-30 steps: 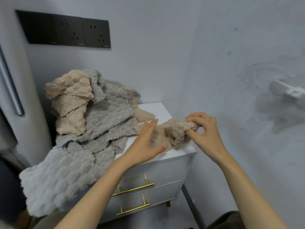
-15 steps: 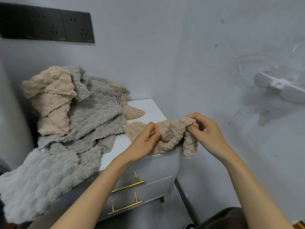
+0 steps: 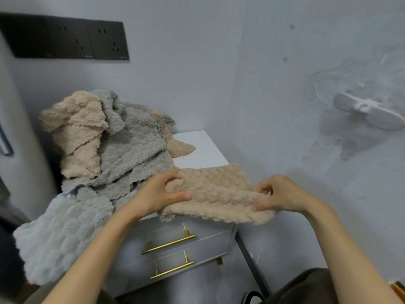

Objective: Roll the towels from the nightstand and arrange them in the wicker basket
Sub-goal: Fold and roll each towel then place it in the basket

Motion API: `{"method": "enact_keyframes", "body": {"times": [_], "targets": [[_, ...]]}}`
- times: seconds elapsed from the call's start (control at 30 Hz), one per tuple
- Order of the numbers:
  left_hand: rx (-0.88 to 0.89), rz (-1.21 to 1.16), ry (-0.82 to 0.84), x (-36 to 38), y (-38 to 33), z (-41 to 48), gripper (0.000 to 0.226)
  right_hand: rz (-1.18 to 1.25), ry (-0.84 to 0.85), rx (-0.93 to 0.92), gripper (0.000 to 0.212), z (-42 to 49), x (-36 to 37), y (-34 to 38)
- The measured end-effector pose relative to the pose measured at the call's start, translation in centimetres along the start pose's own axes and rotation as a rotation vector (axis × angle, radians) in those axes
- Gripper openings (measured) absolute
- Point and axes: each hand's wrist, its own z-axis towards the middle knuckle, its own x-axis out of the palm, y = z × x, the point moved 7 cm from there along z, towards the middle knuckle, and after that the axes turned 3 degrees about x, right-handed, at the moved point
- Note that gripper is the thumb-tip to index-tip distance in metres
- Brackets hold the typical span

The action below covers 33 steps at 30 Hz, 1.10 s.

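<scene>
Two hands hold one beige towel stretched between them over the front edge of the nightstand. My left hand grips its left end, thumb on top and fingers curled under. My right hand pinches the right end, which overhangs the nightstand's right corner. Both forearms reach in from the bottom of the view. The nightstand is white and stands in a corner of pale walls. It has two drawers, each with one brass handle. On its left half lies a heap of towels, beige and grey mixed. I cannot separate the heap into a sure count. One pale grey towel spills over the front edge. A black socket panel is on the back wall, with two sockets I can make out. One white fitting sticks out of the right wall.
</scene>
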Motion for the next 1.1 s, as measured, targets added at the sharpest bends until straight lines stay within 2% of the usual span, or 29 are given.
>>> {"method": "enact_keyframes", "body": {"times": [0.03, 0.1, 0.17, 0.27, 0.37, 0.47, 0.57, 0.7, 0.8, 0.93, 1.03, 1.1], "targets": [[-0.023, -0.002, 0.009, -0.2, 0.4, -0.2, 0.032, 0.037, 0.000, 0.013, 0.017, 0.0, 0.0, -0.2], [-0.064, -0.026, -0.002, -0.8, 0.9, -0.6, 0.044, 0.149, -0.022, 0.034, 0.013, 0.1, -0.3, -0.4], [-0.105, -0.034, -0.088, -2.0, 1.5, -0.7, 0.048, 0.324, -0.062, 0.061, 0.013, 0.2, -0.8, -0.6], [-0.164, -0.136, -0.158, -2.6, 2.6, -0.4, 0.029, 0.619, -0.152, 0.131, 0.017, 1.2, -1.0, -1.0], [-0.249, -0.207, -0.199, -2.0, 3.7, 0.3, 0.025, 0.872, -0.206, 0.250, 0.027, 2.5, -0.1, -1.9], [-0.323, -0.095, -0.288, -1.8, 4.9, 1.3, 0.030, 0.988, -0.281, 0.307, 0.036, 3.5, 0.5, -2.6], [-0.362, -0.105, -0.386, -1.8, 5.2, 2.4, 0.049, 1.090, -0.419, 0.346, 0.045, 4.6, 0.5, -3.3], [-0.320, -0.025, -0.411, -1.2, 4.6, 3.7, 0.051, 0.979, -0.573, 0.376, 0.049, 6.5, 0.6, -4.4], [-0.287, 0.105, -0.327, -0.4, 4.7, 4.3, 0.051, 0.794, -0.437, 0.397, 0.039, 7.7, 1.5, -4.3], [-0.301, 0.336, -0.281, -0.1, 5.6, 4.2, 0.056, 0.710, -0.074, 0.541, 0.056, 6.9, 3.6, -4.4], [-0.347, 0.347, -0.286, -0.5, 6.4, 4.0, 0.051, 0.666, 0.107, 0.608, 0.064, 5.9, 4.3, -4.9], [-0.360, 0.354, -0.269, -0.4, 6.3, 3.9, 0.041, 0.731, 0.199, 0.619, 0.063, 5.2, 4.7, -4.9]]}}
